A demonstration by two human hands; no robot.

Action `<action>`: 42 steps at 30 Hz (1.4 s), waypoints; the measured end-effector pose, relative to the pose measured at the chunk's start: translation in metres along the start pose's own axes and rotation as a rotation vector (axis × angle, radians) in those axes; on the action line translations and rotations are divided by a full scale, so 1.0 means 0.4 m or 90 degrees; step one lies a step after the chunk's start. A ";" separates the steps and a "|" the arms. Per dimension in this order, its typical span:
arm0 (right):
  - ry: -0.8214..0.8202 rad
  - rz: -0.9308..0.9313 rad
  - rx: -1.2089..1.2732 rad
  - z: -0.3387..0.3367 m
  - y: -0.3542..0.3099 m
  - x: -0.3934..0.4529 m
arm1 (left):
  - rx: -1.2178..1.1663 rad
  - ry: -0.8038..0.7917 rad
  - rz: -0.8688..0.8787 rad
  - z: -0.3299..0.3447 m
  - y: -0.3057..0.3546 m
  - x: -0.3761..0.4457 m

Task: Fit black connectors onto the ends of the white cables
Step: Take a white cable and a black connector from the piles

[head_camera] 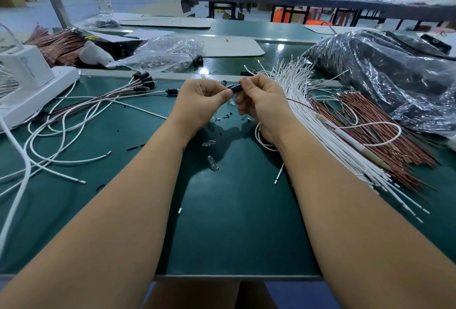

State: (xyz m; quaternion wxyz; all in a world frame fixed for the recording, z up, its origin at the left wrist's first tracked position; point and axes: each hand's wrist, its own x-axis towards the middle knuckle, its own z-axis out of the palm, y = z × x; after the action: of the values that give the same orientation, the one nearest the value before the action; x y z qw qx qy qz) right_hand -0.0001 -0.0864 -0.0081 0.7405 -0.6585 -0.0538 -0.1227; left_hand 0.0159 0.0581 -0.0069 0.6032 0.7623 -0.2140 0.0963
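hands: two, both raised over the middle of the tabletop (222,222), fingertips meeting.
left hand (197,101): its grip pinched the near end of the black connector (237,88) between thumb and forefinger.
right hand (261,101): its grip curled round the far end of the same connector; a white cable (262,144) looped out below its wrist.
connector axis: long axis lay roughly level, running left to right between the two hands; which end was the open one could not be told, fingers covered it.
finished pieces: about six cables with black connectors (145,80) fanned out at the left, connector ends pointing away from the person.
loose stock: one large bundle of white cables (308,116) at the right, one bundle of brown wires (385,141) beside it, too many to count.
small parts: two clear bulbs (212,163) near the forearms.
bags: one clear bag (160,54), one dark bag (394,74).
surface: dark green mat.
room: a large workshop with long tables and cartons behind.
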 end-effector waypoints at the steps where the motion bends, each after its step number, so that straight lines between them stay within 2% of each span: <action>1: 0.006 0.004 0.036 0.001 -0.003 0.000 | 0.000 0.009 0.003 0.006 0.004 -0.002; 6: 0.010 0.033 0.166 0.000 -0.013 0.000 | -0.002 0.038 0.000 0.018 0.010 0.001; 9: 0.014 0.034 0.118 0.005 -0.010 -0.003 | 0.003 0.038 -0.010 0.017 0.004 0.002; 15: 0.090 -0.011 0.016 0.017 -0.005 -0.006 | 0.037 0.035 -0.005 0.027 -0.004 0.008; 19: 0.142 -0.028 0.030 0.027 -0.007 -0.004 | 0.042 0.041 0.005 0.037 0.005 0.007; 23: 0.164 0.004 0.088 0.029 -0.009 0.001 | 0.049 0.026 0.012 0.033 0.014 0.006; 29: 0.238 0.004 0.162 0.003 -0.012 0.012 | 0.230 -0.007 0.073 0.008 0.021 0.005; 32: 0.382 -0.037 0.210 -0.018 -0.020 0.009 | 0.420 -0.009 0.086 -0.021 0.024 0.008; 35: 0.510 -0.085 0.190 -0.029 -0.031 0.005 | 0.547 -0.061 0.020 -0.048 0.024 0.022; 37: 0.501 -0.097 0.125 -0.024 -0.036 0.000 | 0.582 -0.078 -0.021 -0.060 0.030 0.024; 39: 0.417 -0.096 0.013 -0.012 -0.036 -0.007 | 0.597 -0.065 -0.032 -0.076 0.045 0.016; 42: 0.290 -0.102 -0.162 0.011 -0.029 -0.013 | 0.615 0.033 -0.030 -0.122 0.071 -0.009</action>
State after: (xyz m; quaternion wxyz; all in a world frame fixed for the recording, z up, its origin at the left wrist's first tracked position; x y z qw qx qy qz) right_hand -0.0077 -0.0827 0.0023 0.6324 -0.6956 0.0780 -0.3318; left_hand 0.0054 0.1005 0.0291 0.1871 0.9573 -0.1122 0.1898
